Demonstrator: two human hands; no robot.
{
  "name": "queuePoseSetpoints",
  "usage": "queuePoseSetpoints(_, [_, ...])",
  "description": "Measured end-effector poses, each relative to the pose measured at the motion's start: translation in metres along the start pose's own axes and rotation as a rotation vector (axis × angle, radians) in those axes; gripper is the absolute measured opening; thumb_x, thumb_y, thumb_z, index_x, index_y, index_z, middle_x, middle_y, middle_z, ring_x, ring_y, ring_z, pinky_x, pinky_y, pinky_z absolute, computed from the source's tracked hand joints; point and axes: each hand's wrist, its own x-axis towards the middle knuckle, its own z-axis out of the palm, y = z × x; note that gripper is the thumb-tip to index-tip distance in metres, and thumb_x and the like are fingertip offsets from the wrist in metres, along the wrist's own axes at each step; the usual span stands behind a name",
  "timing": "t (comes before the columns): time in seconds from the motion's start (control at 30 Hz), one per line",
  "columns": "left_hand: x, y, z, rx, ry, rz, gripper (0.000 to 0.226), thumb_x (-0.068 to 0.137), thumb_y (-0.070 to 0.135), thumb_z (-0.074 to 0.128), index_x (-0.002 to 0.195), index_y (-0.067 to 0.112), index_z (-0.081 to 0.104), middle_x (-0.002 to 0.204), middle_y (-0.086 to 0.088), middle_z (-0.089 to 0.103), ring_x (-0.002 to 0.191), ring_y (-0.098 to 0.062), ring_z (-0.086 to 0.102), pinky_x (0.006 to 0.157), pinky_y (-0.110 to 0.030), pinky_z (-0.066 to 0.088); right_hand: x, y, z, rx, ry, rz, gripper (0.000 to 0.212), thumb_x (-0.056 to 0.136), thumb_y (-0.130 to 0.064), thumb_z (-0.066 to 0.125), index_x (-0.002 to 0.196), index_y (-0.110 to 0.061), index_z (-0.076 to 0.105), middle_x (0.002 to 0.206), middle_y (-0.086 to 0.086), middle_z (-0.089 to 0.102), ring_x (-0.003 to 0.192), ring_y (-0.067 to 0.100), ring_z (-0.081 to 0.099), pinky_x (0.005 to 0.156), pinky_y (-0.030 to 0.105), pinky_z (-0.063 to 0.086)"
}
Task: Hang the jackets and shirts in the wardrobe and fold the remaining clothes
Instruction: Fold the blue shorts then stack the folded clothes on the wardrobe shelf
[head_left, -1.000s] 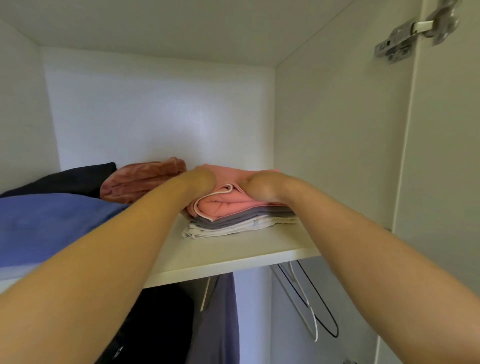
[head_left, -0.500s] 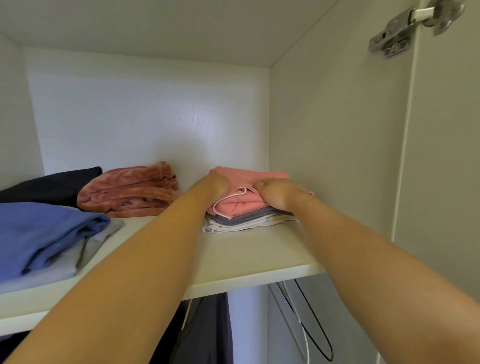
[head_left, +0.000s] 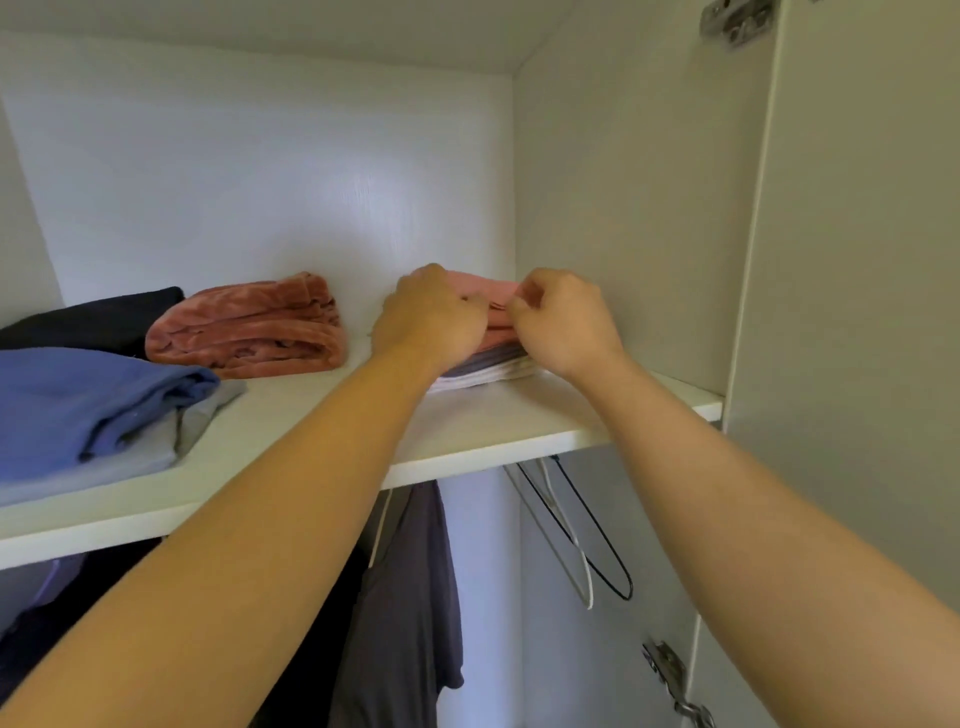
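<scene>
A small folded stack sits at the back right of the wardrobe's upper shelf (head_left: 311, 431): a pink garment (head_left: 500, 292) on top, a grey piece (head_left: 488, 358) under it and a white one (head_left: 488, 378) at the bottom. My left hand (head_left: 431, 317) lies on the left part of the pink garment with its fingers curled into the cloth. Beside it, my right hand (head_left: 563, 322) pinches the pink fabric at the top right. Both hands hide most of the pink piece.
A rust velvet garment (head_left: 249, 332) lies folded mid-shelf, with a blue garment (head_left: 78, 405) over a grey one and a dark garment (head_left: 93, 317) at the left. Below the shelf hang a grey garment (head_left: 410, 597) and bare wire hangers (head_left: 582, 545). The open door (head_left: 857, 312) stands at the right.
The stack has been pushed back towards the rear wall. Both hands have moved up onto the pink garment and now curl on it; the view has shifted left and down.
</scene>
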Motion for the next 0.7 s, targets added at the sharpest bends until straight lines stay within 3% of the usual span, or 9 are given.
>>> queuePoseSetpoints(0.07, [-0.04, 0.009, 0.011, 0.142, 0.1, 0.178, 0.049, 0.096, 0.039, 0.048, 0.14, 0.017, 0.051, 0.15, -0.014, 0.046, 0.139, -0.035, 0.04, 0.11, -0.05, 0.039, -0.028, -0.003, -0.012, 0.044, 0.058, 0.004, 0.015, 0.087, -0.025, 0.056, 0.079, -0.015, 0.064, 0.081, 0.002, 0.068, 0.08, 0.028, 0.061, 0.074, 0.037, 0.052])
queuePoseSetpoints(0.13, [-0.085, 0.01, 0.025, 0.125, 0.239, 0.405, 0.04, 0.095, 0.03, 0.05, 0.131, 0.014, 0.058, 0.151, -0.012, 0.046, 0.144, -0.034, 0.036, 0.117, -0.051, 0.031, -0.061, 0.0, -0.02, 0.138, 0.141, 0.036, 0.016, 0.087, -0.022, 0.056, 0.074, -0.014, 0.06, 0.07, -0.003, 0.061, 0.07, 0.022, 0.056, 0.065, 0.035, 0.047])
queuePoseSetpoints(0.23, [-0.15, -0.009, 0.056, -0.124, 0.376, 0.748, 0.026, 0.084, 0.011, 0.06, 0.109, 0.01, 0.069, 0.127, -0.008, 0.063, 0.131, -0.032, 0.05, 0.112, -0.047, 0.035, -0.118, 0.021, -0.025, 0.229, 0.258, 0.116, 0.014, 0.088, -0.023, 0.056, 0.075, -0.018, 0.06, 0.07, -0.005, 0.06, 0.069, 0.014, 0.053, 0.063, 0.031, 0.043])
queuePoseSetpoints(0.33, [-0.203, -0.047, 0.104, -0.141, 0.227, 0.905, 0.014, 0.079, 0.004, 0.066, 0.09, 0.01, 0.071, 0.103, -0.006, 0.067, 0.106, -0.029, 0.061, 0.095, -0.041, 0.043, -0.179, 0.048, -0.018, 0.256, 0.26, 0.267, 0.015, 0.092, -0.025, 0.057, 0.078, -0.023, 0.062, 0.071, -0.007, 0.062, 0.071, 0.012, 0.056, 0.064, 0.03, 0.045])
queuePoseSetpoints(0.43, [-0.236, -0.089, 0.136, -0.119, -0.055, 0.731, 0.015, 0.079, 0.002, 0.072, 0.089, 0.014, 0.071, 0.096, 0.0, 0.067, 0.093, -0.02, 0.062, 0.082, -0.039, 0.051, -0.232, 0.066, 0.005, 0.268, 0.152, 0.384, 0.016, 0.094, -0.024, 0.059, 0.079, -0.027, 0.064, 0.071, -0.008, 0.062, 0.069, 0.012, 0.058, 0.062, 0.025, 0.047])
queuePoseSetpoints(0.5, [-0.243, -0.114, 0.14, -0.076, -0.115, 0.57, 0.022, 0.078, 0.003, 0.077, 0.092, 0.018, 0.071, 0.096, 0.004, 0.067, 0.091, -0.016, 0.063, 0.082, -0.034, 0.054, -0.258, 0.071, 0.026, 0.289, 0.046, 0.425, 0.018, 0.095, -0.024, 0.059, 0.078, -0.027, 0.064, 0.071, -0.009, 0.062, 0.066, 0.011, 0.058, 0.056, 0.02, 0.045])
queuePoseSetpoints(0.6, [-0.248, -0.156, 0.122, 0.009, -0.05, 0.333, 0.025, 0.079, 0.008, 0.079, 0.093, 0.025, 0.067, 0.097, 0.009, 0.062, 0.089, -0.011, 0.058, 0.081, -0.025, 0.044, -0.285, 0.067, 0.064, 0.304, -0.129, 0.454, 0.019, 0.098, -0.028, 0.057, 0.079, -0.028, 0.061, 0.071, -0.008, 0.062, 0.061, 0.008, 0.058, 0.048, 0.016, 0.041])
queuePoseSetpoints(0.7, [-0.254, -0.212, 0.092, 0.151, 0.119, 0.174, 0.026, 0.08, 0.008, 0.076, 0.101, 0.02, 0.067, 0.108, 0.004, 0.059, 0.1, -0.02, 0.054, 0.084, -0.033, 0.038, -0.299, 0.047, 0.113, 0.189, -0.406, 0.43, 0.02, 0.101, -0.047, 0.05, 0.088, -0.033, 0.053, 0.068, -0.011, 0.058, 0.059, 0.005, 0.058, 0.055, 0.011, 0.04])
